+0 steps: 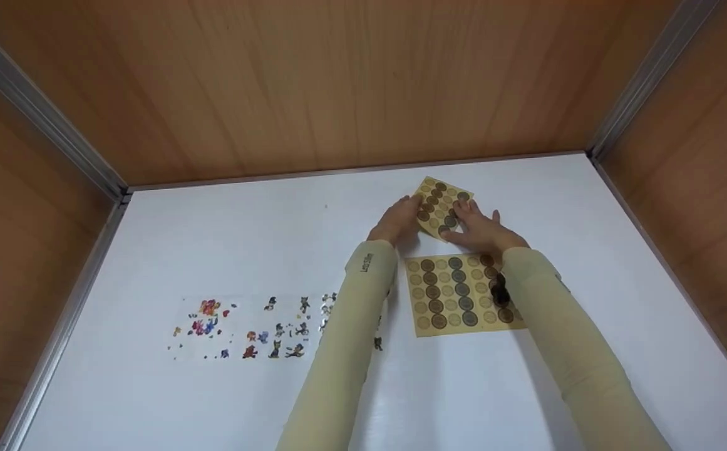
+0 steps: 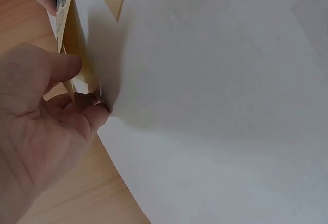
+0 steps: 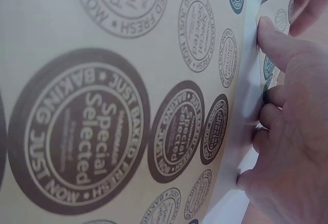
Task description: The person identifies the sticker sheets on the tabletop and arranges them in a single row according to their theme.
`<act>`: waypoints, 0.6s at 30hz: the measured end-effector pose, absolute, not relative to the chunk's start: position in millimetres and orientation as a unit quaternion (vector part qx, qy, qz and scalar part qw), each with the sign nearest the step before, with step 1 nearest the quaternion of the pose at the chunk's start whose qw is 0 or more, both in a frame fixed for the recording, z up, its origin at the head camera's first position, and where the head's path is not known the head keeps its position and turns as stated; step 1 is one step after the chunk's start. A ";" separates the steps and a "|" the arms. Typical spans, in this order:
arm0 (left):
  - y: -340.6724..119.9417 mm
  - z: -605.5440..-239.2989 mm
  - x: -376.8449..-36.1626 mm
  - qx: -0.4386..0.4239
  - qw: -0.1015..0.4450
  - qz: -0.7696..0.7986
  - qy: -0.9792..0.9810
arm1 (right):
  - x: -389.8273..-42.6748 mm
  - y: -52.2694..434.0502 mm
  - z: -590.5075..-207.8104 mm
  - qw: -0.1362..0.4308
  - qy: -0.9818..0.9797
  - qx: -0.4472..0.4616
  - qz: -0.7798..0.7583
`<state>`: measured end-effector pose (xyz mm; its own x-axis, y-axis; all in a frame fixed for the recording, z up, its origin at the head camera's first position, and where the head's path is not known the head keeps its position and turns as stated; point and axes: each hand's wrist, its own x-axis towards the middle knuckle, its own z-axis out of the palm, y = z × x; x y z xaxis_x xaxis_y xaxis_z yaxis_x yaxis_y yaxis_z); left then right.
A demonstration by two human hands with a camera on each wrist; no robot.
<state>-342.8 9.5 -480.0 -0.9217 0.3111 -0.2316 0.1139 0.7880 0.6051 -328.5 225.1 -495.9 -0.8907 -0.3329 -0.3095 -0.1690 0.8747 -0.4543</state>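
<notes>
My left hand (image 1: pixel 399 219) pinches the left edge of a small kraft-brown sticker sheet (image 1: pixel 432 203) printed with rows of round labels. In the left wrist view that sheet stands tilted up off the white surface, between the thumb (image 2: pixel 66 66) and the fingers. Spread fingers of my right hand (image 1: pixel 482 230) touch the printed face on its right side, with the thumb by the lower corner. Nearer the body lies a larger sheet of round stickers (image 1: pixel 444 291), flat on the table. Its labels read "Special Selected" in the right wrist view; my right forearm covers its right part.
Clear sheets with small colourful cartoon stickers (image 1: pixel 263 335) lie at the left, partly hidden by my left sleeve (image 1: pixel 344 351). Wooden panels (image 1: pixel 350 81) with metal edge strips wall in the white table (image 1: pixel 213 238) at the back and both sides.
</notes>
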 end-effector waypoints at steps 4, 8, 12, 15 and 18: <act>8.4 -476.5 -351.0 0.109 0.151 0.343 0.921 | -328.2 222.8 -495.9 0.192 0.950 -0.136 -0.207; 8.1 -475.1 -353.9 0.091 0.155 0.409 0.894 | -329.1 222.3 -496.5 0.193 0.951 -0.132 -0.202; 7.1 -474.6 -352.4 0.067 0.167 0.472 0.863 | -329.8 222.2 -497.5 0.194 0.951 -0.129 -0.204; 8.3 -475.7 -353.1 0.026 0.182 0.503 0.845 | -329.7 222.2 -498.2 0.192 0.951 -0.124 -0.206; 11.0 -479.5 -355.5 -0.010 0.186 0.509 0.840 | -330.0 221.9 -499.3 0.190 0.952 -0.124 -0.207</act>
